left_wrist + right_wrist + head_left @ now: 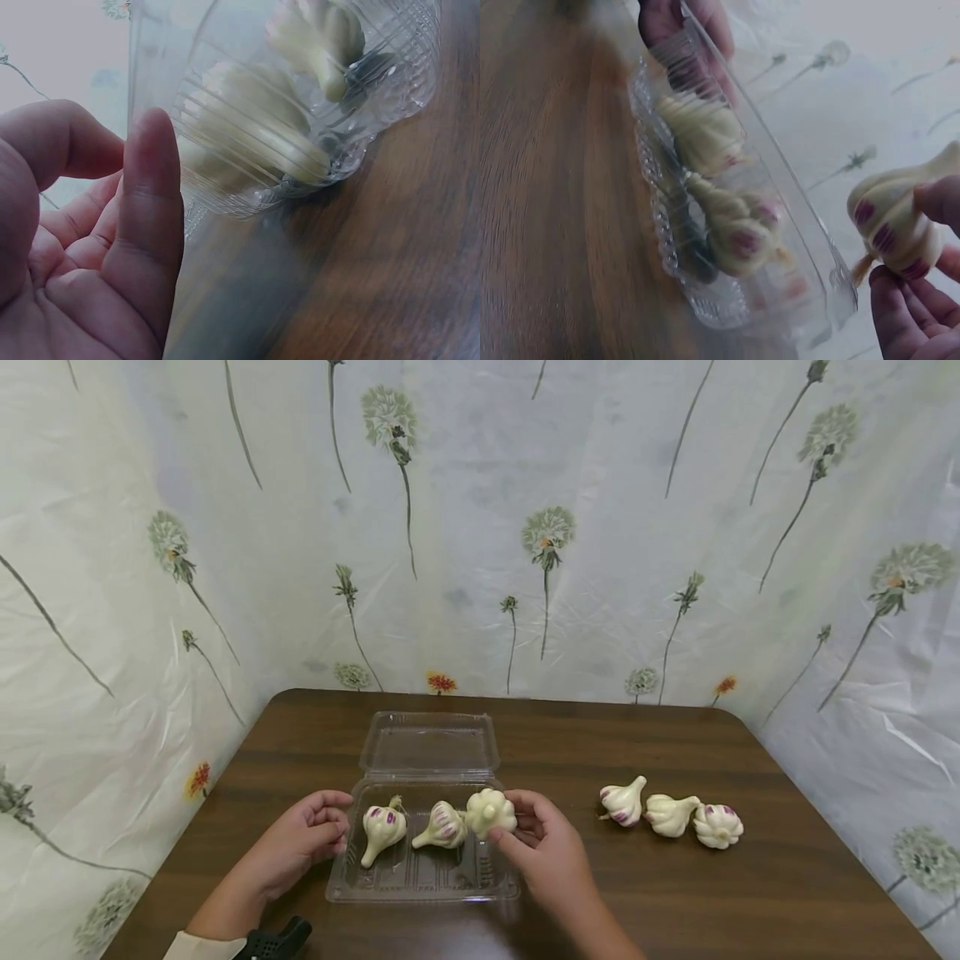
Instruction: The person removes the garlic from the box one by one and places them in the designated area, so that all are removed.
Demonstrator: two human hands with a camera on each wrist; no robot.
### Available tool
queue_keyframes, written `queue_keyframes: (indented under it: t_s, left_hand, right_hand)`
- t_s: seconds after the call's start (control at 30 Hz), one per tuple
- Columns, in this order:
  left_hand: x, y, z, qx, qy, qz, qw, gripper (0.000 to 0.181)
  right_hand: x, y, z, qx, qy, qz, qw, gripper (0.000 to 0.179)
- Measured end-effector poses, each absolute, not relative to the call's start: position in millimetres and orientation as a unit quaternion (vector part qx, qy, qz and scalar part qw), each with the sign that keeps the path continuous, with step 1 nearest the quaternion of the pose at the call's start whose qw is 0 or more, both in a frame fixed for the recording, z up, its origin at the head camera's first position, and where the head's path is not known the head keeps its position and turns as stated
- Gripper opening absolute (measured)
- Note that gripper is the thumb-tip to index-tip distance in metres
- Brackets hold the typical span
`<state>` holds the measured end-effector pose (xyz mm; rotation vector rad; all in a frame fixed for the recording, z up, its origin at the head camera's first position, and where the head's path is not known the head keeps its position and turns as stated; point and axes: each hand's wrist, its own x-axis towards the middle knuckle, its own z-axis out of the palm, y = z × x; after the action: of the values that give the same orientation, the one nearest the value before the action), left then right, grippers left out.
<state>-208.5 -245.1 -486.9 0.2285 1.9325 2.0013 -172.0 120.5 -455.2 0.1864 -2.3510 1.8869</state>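
A clear plastic clamshell box (pixel 420 891) lies with its lid (pixel 431 743) folded back behind it. Inside are two garlic bulbs, one at the left (pixel 383 832) and one near the middle (pixel 442 827). My right hand (pixel 551 852) pinches another garlic bulb (pixel 490 812) above the box's right part; the right wrist view shows this bulb (pixel 896 217) between thumb and fingers, with purple streaks. At the box's left side, my left hand (pixel 303 839) holds the rim between thumb and finger, seen closer in the left wrist view (pixel 90 225).
To the right on the brown wooden table (pixel 675 902) lie three more garlic bulbs in a row: one left (pixel 623 802), one middle (pixel 670 815), one right (pixel 718 826). A curtain (pixel 465 610) printed with dandelions hangs behind and at both sides.
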Motion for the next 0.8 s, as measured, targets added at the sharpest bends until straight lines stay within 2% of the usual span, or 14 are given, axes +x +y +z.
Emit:
queue_keyframes:
  t_s: [0.8]
  left_hand:
    - [-206, -244, -486, 0.090, 0.672, 0.714, 0.172, 0.046]
  right_hand:
    - [-172, 156, -460, 0.001, -0.780, 0.622, 0.077, 0.046]
